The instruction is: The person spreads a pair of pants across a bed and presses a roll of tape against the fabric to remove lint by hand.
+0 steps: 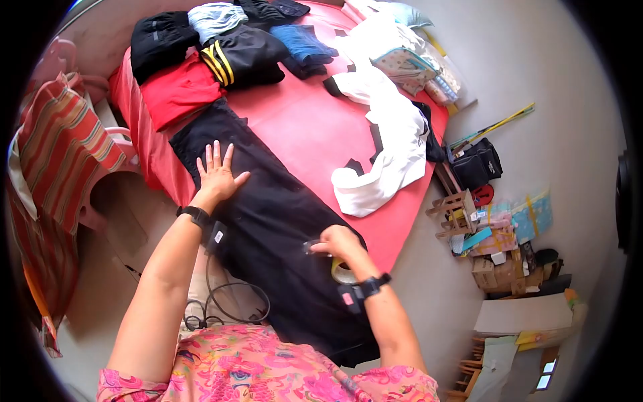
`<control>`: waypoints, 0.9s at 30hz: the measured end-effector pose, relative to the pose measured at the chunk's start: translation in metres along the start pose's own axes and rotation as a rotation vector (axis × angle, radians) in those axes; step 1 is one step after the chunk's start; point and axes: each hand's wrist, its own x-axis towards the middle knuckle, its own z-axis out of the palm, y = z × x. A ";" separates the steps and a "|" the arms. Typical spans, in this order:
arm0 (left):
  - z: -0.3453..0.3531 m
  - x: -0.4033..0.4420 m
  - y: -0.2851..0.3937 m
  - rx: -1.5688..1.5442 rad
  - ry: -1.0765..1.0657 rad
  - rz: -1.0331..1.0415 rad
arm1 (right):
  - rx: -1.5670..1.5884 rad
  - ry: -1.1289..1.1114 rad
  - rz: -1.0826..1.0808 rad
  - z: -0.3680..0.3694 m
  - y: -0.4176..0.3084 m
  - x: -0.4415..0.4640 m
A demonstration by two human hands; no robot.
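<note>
Black trousers (pixel 281 201) lie stretched from the bed toward my body, their near end reaching my lap. My left hand (pixel 220 177) rests flat on their upper part, fingers spread, holding nothing. Over the lower part, my right hand (pixel 338 242) is closed with its fingertips together on a small, clear, shiny thing (pixel 312 247), whose kind I cannot make out. Just under the right wrist shows a yellowish tape roll (pixel 343 272); whether the hand touches it is hidden.
Folded dark clothes (pixel 161 43), a red garment (pixel 179 90) and blue jeans (pixel 303 47) lie across the pink bed (pixel 288 127). A white garment (pixel 395 147) lies along its right side. A striped cloth (pixel 67 154) drapes a pink chair at left. Boxes (pixel 495 275) stand right.
</note>
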 end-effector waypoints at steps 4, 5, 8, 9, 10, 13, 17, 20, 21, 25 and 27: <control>0.003 -0.001 0.000 -0.022 0.011 0.002 | 0.123 0.199 0.010 -0.039 0.048 -0.048; 0.002 -0.001 0.001 -0.020 0.014 0.002 | 0.164 0.222 -0.003 -0.049 0.063 -0.058; 0.004 -0.001 0.001 -0.016 0.021 -0.001 | 0.252 0.204 0.054 -0.064 0.066 -0.075; 0.002 -0.001 0.001 -0.016 0.020 -0.004 | 0.238 0.206 0.002 -0.062 0.062 -0.071; 0.000 -0.003 0.002 -0.021 0.009 -0.001 | 0.223 0.207 -0.051 -0.059 0.056 -0.065; -0.006 -0.004 0.004 -0.026 -0.010 -0.011 | 0.059 0.174 -0.094 -0.024 0.020 -0.025; -0.005 -0.002 0.004 -0.045 -0.009 -0.008 | -0.254 0.183 -0.062 0.049 0.016 0.034; -0.004 -0.003 0.002 -0.058 -0.015 -0.004 | -0.141 0.096 -0.060 0.021 0.009 0.011; -0.005 -0.002 0.003 -0.064 -0.011 -0.006 | -0.066 0.065 -0.041 0.011 0.016 0.008; -0.007 -0.006 0.003 -0.059 -0.021 -0.013 | 0.217 0.073 -0.045 -0.042 0.054 -0.040; -0.007 -0.005 0.005 -0.054 -0.020 -0.014 | 0.410 0.098 0.015 -0.069 0.054 -0.062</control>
